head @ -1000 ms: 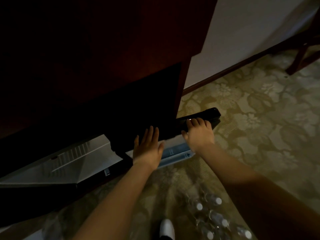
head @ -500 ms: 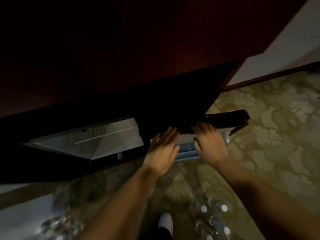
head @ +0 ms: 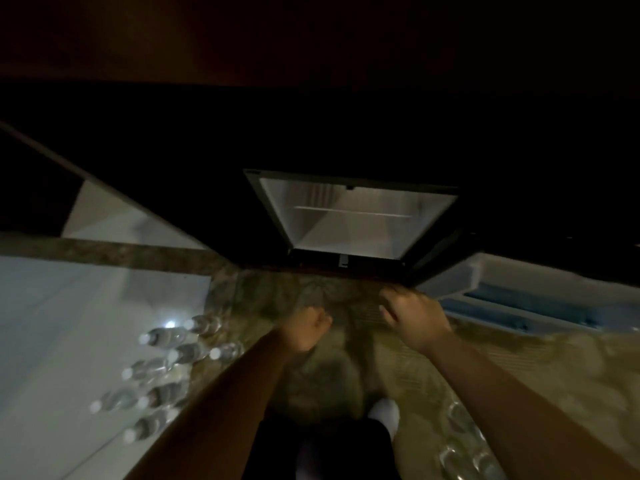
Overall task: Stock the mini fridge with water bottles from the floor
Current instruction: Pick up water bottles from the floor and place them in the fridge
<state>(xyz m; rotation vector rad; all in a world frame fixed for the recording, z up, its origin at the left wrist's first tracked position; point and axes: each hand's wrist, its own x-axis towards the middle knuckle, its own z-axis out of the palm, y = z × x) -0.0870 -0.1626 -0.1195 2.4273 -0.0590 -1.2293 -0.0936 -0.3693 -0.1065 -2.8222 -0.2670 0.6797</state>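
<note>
The mini fridge (head: pixel 353 223) stands open inside a dark cabinet, with a pale interior and one thin shelf. Its door (head: pixel 519 289) is swung out to the right, showing a white inner liner and a bluish rack. My right hand (head: pixel 414 318) hovers just below the door's near corner, fingers apart and holding nothing. My left hand (head: pixel 306 329) is curled into a loose fist over the carpet in front of the fridge. Several clear water bottles (head: pixel 173 355) with white caps lie on the floor at the left. More bottles (head: pixel 464 448) lie at the lower right.
Patterned carpet (head: pixel 536 368) covers the floor in front of the fridge. A pale smooth floor (head: pixel 69 323) begins at the left past a dark stone strip (head: pixel 121 252). My white-socked foot (head: pixel 384 412) and dark trouser leg sit at the bottom centre.
The view has swung so the fridge opening now faces me. The door stands wider to the right. Both hands have come off the door and cabinet front; the left has curled shut.
</note>
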